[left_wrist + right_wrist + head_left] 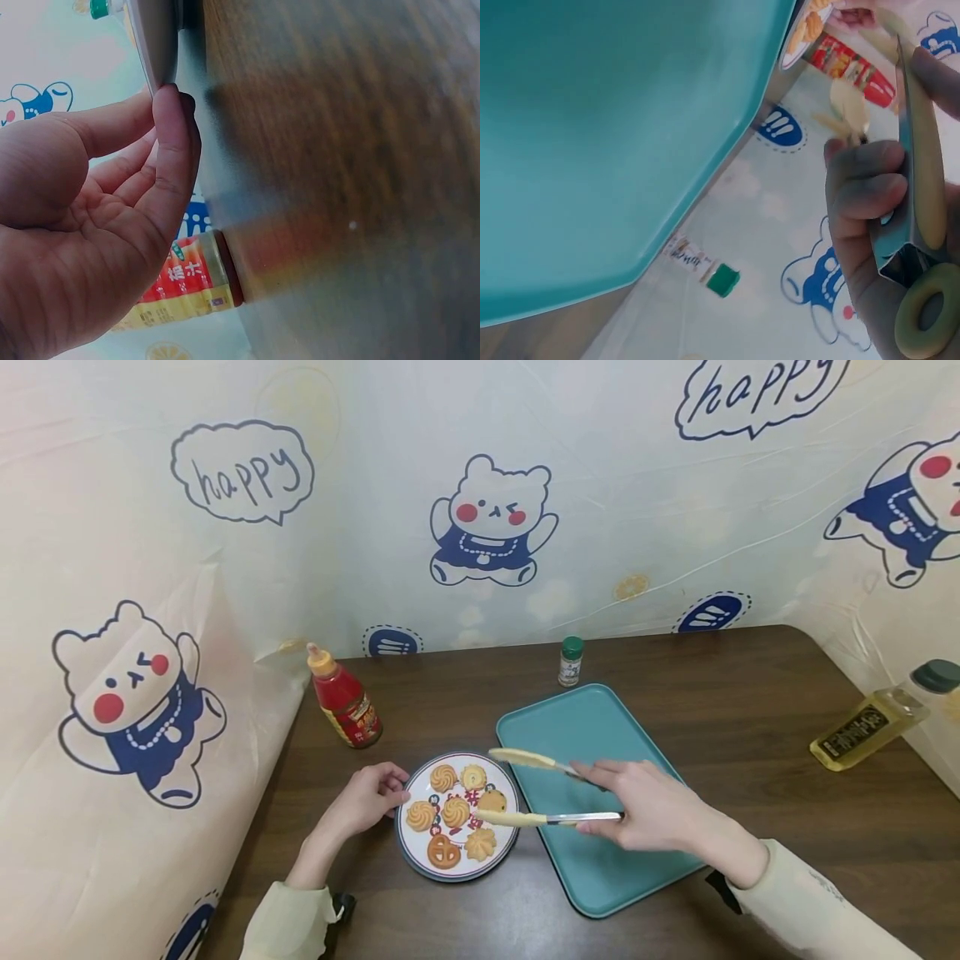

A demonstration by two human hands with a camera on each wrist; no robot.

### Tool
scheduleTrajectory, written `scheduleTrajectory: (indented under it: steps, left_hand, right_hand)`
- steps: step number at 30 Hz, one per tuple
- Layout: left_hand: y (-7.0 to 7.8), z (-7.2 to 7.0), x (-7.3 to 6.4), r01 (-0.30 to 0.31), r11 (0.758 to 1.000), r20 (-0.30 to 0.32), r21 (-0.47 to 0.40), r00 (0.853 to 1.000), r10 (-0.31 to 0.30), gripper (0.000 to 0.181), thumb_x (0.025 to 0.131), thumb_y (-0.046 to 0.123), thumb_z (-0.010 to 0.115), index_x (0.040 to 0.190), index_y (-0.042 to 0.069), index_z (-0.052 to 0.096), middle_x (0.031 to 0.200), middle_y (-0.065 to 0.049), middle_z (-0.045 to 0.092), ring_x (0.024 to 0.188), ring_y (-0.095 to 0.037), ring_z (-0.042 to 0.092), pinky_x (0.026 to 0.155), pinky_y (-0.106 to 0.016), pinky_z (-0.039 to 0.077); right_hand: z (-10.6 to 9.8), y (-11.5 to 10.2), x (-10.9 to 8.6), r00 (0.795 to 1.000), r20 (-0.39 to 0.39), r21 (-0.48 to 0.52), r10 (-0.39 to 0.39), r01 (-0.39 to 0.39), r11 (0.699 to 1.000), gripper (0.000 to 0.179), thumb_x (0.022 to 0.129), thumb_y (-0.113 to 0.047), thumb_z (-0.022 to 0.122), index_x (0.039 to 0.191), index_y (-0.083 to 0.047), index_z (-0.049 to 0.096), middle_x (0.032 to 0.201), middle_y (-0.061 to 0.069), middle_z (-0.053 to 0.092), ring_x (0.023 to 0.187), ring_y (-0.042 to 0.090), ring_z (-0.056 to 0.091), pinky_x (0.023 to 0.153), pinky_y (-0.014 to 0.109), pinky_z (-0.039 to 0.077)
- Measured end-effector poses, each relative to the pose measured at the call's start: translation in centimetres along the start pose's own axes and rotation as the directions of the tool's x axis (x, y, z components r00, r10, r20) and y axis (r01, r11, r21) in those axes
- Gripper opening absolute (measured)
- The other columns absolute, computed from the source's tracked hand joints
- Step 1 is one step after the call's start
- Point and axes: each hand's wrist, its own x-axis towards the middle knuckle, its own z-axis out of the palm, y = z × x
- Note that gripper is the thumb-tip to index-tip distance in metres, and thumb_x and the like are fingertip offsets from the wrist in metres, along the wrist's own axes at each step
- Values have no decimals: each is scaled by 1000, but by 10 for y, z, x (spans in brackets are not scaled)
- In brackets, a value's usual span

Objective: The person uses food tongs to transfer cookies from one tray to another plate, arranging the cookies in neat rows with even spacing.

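My left hand (367,800) pinches the left rim of a round white plate (415,853) between thumb and fingers. In the left wrist view, the plate's edge (156,45) sits between the thumb and fingertips. Several cookies (455,812) lie on the plate, among them a pretzel-shaped one (444,852). My right hand (651,803) grips a pair of tongs (517,819) with cream-coloured tips. The tongs' arms are spread apart and nothing is between them. Their tips reach over the plate's right side, near a round cookie (492,801). The right wrist view shows the tongs' ring end (930,311).
A teal tray (581,868) lies right of the plate, under my right hand. A red sauce bottle (348,703) stands behind the left hand. Behind the tray is a green-capped shaker (570,664). An oil bottle (862,735) stands far right. A printed cloth (360,485) hangs behind the table.
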Motion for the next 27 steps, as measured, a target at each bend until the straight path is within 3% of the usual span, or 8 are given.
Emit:
scheduleTrajectory:
  steps: [6,11,14,17,21,24,27]
  left_hand:
    - [-1,0,0,-2,1000,-2,4,1000,2,27,89,6,75,114,2,65,88,-7,60,74,-20,58,67,-32,59]
    - [-1,-1,0,-1,1000,-1,0,1000,1,27,89,6,74,114,2,65,88,-8,60,74,-20,58,67,-32,59]
    - [-2,-1,0,0,1000,0,-1,1000,0,27,89,6,74,114,2,65,88,-8,60,74,-20,58,67,-32,59]
    - [-2,-1,0,0,1000,-1,1,1000,0,27,89,6,74,114,2,65,88,-8,60,75,-20,58,67,-32,59]
    - [-2,-1,0,0,1000,0,-1,1000,0,27,89,6,74,114,2,65,88,-8,60,74,-20,58,67,-32,59]
    - [-2,-1,0,-2,1000,1,-4,1000,2,26,89,6,74,114,3,65,88,-7,60,74,-20,59,67,-32,59]
    - [-2,0,1,-8,1000,3,-5,1000,8,26,89,7,74,114,3,66,88,-7,61,74,-20,59,67,-32,59]
  right_hand:
    - [-1,18,-3,977,-175,-2,125,-127,992,77,83,-49,78,137,1,57,123,20,66,95,28,70,71,44,59]
    - [-2,38,-8,925,-282,64,256,-248,967,83,82,-48,80,140,4,52,98,14,65,64,17,59,49,31,49]
    - [-4,51,-12,886,-329,70,325,-321,945,86,83,-49,78,141,7,49,99,20,64,66,23,57,50,34,47]
    - [-7,64,-17,845,-369,87,387,-383,920,87,84,-50,77,140,10,47,115,29,62,81,34,61,58,44,51]
    - [-11,81,-24,778,-413,149,473,-454,878,82,84,-51,76,138,5,51,99,22,64,77,33,56,57,43,45]
    - [-14,94,-32,732,-403,209,549,-510,834,83,84,-53,75,139,4,49,98,23,62,80,36,55,59,44,42]
    - [-16,107,-41,692,-372,250,618,-567,785,89,85,-56,73,142,5,43,112,27,60,94,42,57,67,52,44]
